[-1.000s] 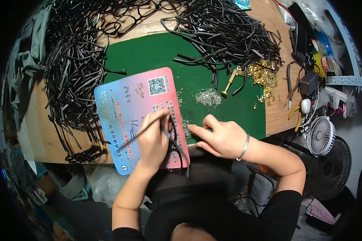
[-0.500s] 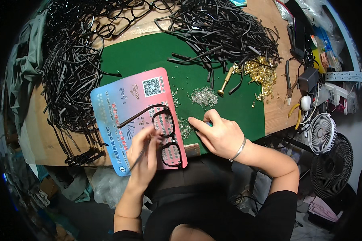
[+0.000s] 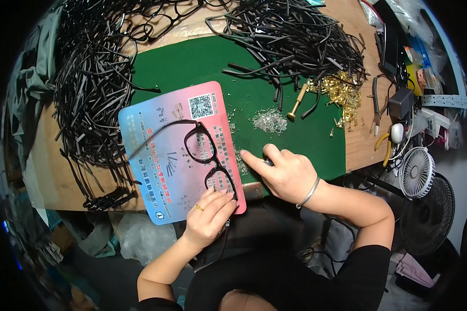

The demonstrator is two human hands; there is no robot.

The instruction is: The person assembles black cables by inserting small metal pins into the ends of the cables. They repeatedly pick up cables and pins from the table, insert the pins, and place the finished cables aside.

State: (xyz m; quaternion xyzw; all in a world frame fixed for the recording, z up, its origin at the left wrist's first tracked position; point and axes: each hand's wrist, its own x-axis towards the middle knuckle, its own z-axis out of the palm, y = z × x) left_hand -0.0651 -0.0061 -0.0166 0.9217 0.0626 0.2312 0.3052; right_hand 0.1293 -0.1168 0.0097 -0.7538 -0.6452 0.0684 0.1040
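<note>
Black eyeglasses [image 3: 216, 161] lie over a blue-and-pink printed mat [image 3: 155, 150], one temple stretching to the left across it. My left hand [image 3: 210, 213] is closed on their near end, by the lower lens; the other temple hangs below that hand, past the table edge. My right hand [image 3: 288, 173] rests on the green mat with its index fingertip at a scatter of tiny silver screws [image 3: 241, 163]. Its other fingers curl round a small dark thing, mostly hidden. Just beyond lies a denser heap of tiny silver pieces [image 3: 270, 121].
A brass-coloured screwdriver-like tool [image 3: 298, 102] lies beside golden small parts [image 3: 342, 93]. Black temples are piled at left [image 3: 91, 98] and at back [image 3: 296, 41]. Pliers [image 3: 375, 106], yellow-handled cutters [image 3: 382, 147] and a white fan [image 3: 416, 171] stand at right.
My left hand has moved from the upper temple area down to the near end of the eyeglasses, which have turned and shifted slightly. My right hand stays almost in place.
</note>
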